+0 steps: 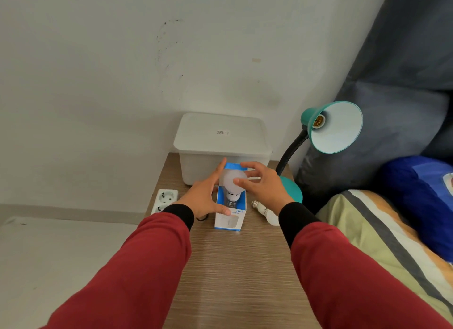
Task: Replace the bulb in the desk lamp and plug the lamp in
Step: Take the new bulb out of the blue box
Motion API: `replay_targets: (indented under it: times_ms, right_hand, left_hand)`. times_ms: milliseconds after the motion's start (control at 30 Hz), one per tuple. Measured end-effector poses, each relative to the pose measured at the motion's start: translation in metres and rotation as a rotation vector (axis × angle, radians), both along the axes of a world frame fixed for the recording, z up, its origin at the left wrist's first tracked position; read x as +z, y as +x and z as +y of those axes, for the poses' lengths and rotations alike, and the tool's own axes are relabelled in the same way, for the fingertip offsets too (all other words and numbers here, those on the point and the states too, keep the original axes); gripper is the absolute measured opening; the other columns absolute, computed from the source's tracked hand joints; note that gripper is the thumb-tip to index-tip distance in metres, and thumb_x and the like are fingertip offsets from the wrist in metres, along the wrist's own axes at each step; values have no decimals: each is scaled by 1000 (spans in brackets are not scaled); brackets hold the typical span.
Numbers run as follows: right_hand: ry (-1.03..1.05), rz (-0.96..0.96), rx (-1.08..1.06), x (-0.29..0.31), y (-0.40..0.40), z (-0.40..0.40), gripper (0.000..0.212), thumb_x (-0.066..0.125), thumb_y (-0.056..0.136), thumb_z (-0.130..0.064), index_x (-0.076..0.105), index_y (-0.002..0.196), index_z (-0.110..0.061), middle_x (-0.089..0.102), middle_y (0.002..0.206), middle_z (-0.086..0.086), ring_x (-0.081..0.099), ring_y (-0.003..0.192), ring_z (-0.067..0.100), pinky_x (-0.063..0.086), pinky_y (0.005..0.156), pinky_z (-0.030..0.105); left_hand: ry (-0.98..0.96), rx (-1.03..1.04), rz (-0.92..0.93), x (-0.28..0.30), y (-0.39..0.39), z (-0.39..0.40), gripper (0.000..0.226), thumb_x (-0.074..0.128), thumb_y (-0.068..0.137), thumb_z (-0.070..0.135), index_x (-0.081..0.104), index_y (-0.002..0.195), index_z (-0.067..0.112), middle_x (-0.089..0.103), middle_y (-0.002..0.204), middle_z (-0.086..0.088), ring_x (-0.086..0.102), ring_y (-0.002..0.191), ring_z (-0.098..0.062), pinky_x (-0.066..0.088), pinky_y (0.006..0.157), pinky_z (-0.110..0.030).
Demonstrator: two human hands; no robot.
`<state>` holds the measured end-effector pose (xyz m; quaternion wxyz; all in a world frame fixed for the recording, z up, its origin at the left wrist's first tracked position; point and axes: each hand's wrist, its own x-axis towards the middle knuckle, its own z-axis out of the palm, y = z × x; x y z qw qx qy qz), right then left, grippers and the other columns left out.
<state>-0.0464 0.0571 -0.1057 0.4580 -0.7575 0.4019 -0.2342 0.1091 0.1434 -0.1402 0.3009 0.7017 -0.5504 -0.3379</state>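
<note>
A white bulb (231, 185) stands cap down in an open blue-and-white box (230, 218) on the wooden table (240, 267). My left hand (204, 198) presses flat against the box's left side, thumb on its front. My right hand (263, 186) grips the bulb's globe with its fingertips. A second white bulb (266, 212) lies on the table to the right of the box, partly behind my right wrist. The teal desk lamp (334, 126) stands at the table's back right, its shade turned toward me and its socket (318, 121) holding nothing. Its plug is hidden.
A white lidded plastic bin (223, 142) sits at the back of the table against the wall. A white power strip (164, 200) lies on the floor to the table's left. A bed with striped bedding (382, 230) borders the right edge.
</note>
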Motion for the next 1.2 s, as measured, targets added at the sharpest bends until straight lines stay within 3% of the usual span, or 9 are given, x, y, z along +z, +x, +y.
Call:
replay_targets:
  times_ms: [67, 167, 333, 500, 600, 733, 933, 1033, 1200]
  right_hand:
    - [3, -51, -14, 4, -4, 0, 49, 71, 83, -29, 54, 129, -24, 62, 117, 7, 59, 103, 13, 52, 87, 27]
    - [0, -80, -51, 7, -11, 0, 48, 67, 86, -31, 52, 132, -30, 57, 118, 6, 55, 108, 14, 53, 91, 33]
    - [252, -326, -87, 15, -22, 2, 43, 56, 94, -24, 48, 134, -36, 52, 131, 12, 58, 114, 24, 54, 73, 23]
    - [316, -457, -142, 20, -24, 2, 26, 44, 100, -22, 56, 113, -41, 49, 136, 7, 53, 122, 32, 52, 85, 32]
    - [348, -514, -179, 22, -25, 6, 21, 49, 98, -23, 55, 115, -33, 53, 120, 3, 54, 117, 28, 52, 92, 38]
    - [331, -573, -245, 20, -27, 12, 29, 60, 91, -18, 52, 118, -24, 55, 102, -3, 59, 104, 22, 54, 90, 39]
    - [335, -577, -267, 12, -25, 21, 38, 60, 91, -15, 50, 127, -23, 51, 120, 6, 57, 109, 22, 55, 84, 32]
    - [345, -568, -265, 7, -24, 23, 51, 60, 91, -14, 44, 139, -21, 48, 129, 8, 54, 113, 21, 57, 74, 22]
    - [348, -536, -280, 1, -21, 17, 51, 62, 90, -15, 45, 138, -20, 46, 128, 6, 53, 113, 20, 58, 69, 17]
  left_hand:
    - [-3, 7, 2, 0, 0, 0, 129, 87, 65, 21, -9, 146, 48, 38, 150, -3, 39, 138, -19, 32, 112, -33]
    - [-10, 24, 0, 0, -1, 0, 129, 88, 62, 22, -7, 144, 53, 38, 150, -10, 37, 139, -20, 32, 114, -36]
    - [-22, 38, 19, 2, -5, 2, 125, 87, 64, 15, -1, 146, 50, 40, 149, -10, 35, 140, -22, 32, 110, -32]
    - [-49, 82, -24, 0, -10, 5, 115, 87, 64, 14, 10, 144, 45, 45, 143, -8, 43, 133, -24, 37, 104, -32]
    - [-82, 75, -93, 0, -14, 10, 103, 86, 66, 18, 18, 140, 41, 47, 139, -2, 46, 129, -21, 37, 99, -28]
    - [-117, 47, -250, 0, -18, 19, 73, 74, 79, 30, 30, 137, 33, 45, 140, 1, 43, 130, -16, 34, 103, -27]
    - [-120, -4, -382, -1, -19, 19, 36, 61, 90, 33, 53, 123, 24, 50, 138, 3, 49, 122, -17, 37, 100, -27]
    - [-92, -9, -379, -1, -19, 17, 30, 60, 91, 29, 57, 120, 22, 52, 136, 1, 50, 120, -17, 40, 98, -26]
    - [-61, 13, -342, -1, -16, 14, 30, 66, 87, 29, 60, 116, 24, 55, 132, 0, 52, 117, -18, 45, 97, -29]
